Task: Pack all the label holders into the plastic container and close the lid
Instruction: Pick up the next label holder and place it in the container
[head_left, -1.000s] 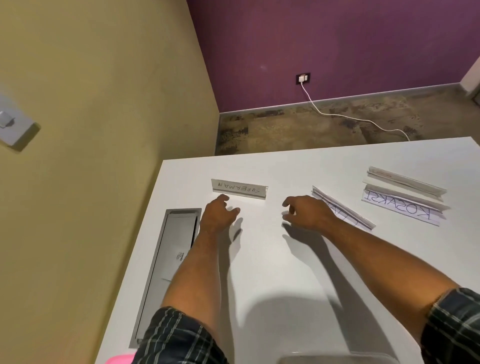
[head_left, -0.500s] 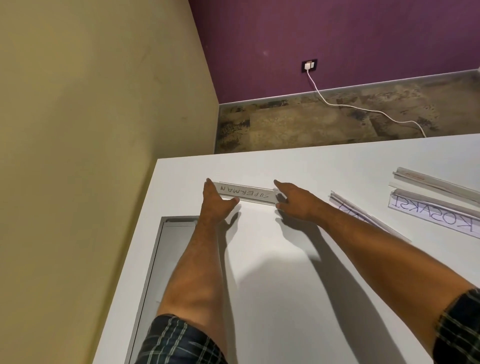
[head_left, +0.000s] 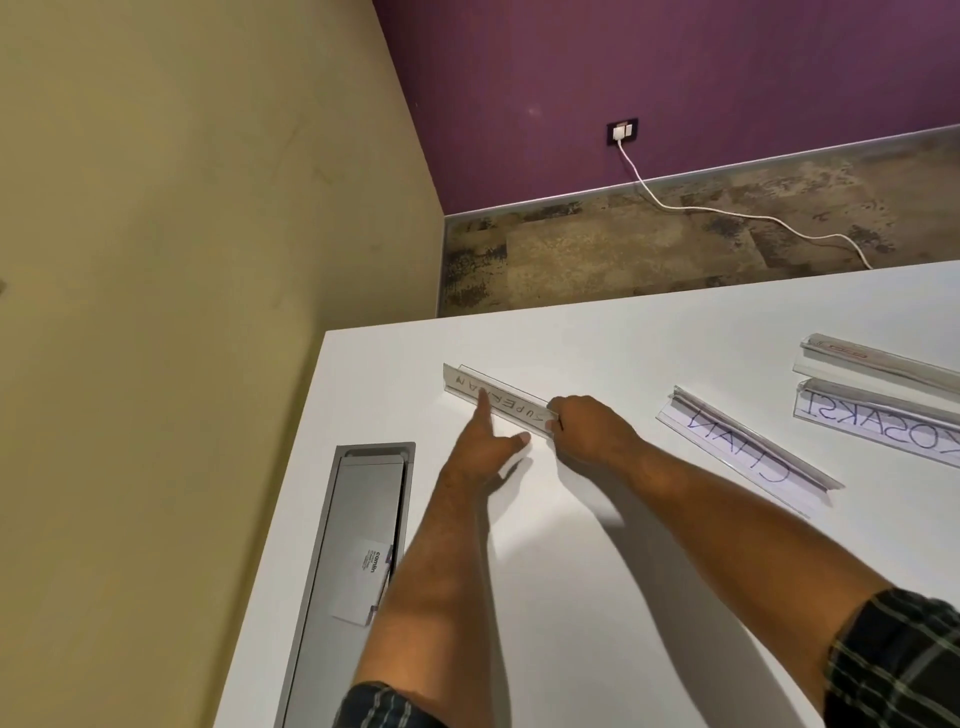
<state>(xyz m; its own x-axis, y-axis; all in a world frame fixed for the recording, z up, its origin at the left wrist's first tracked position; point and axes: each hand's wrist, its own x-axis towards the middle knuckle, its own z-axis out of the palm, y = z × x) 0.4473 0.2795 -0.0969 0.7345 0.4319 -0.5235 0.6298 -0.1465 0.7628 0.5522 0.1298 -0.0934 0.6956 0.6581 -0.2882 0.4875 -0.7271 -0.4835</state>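
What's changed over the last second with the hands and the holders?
Both hands reached forward to the SUPERMAN holder. The right hand now grips its near end, which has swung toward the person; the left hand lays a finger across its middle. The CHIAN holder, KOSAKSI holder and far holder have not moved.

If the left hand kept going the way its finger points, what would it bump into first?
The left hand already has its fingertip on the SUPERMAN label holder, so that comes first. Beyond it looks like bare white table up to the far edge.
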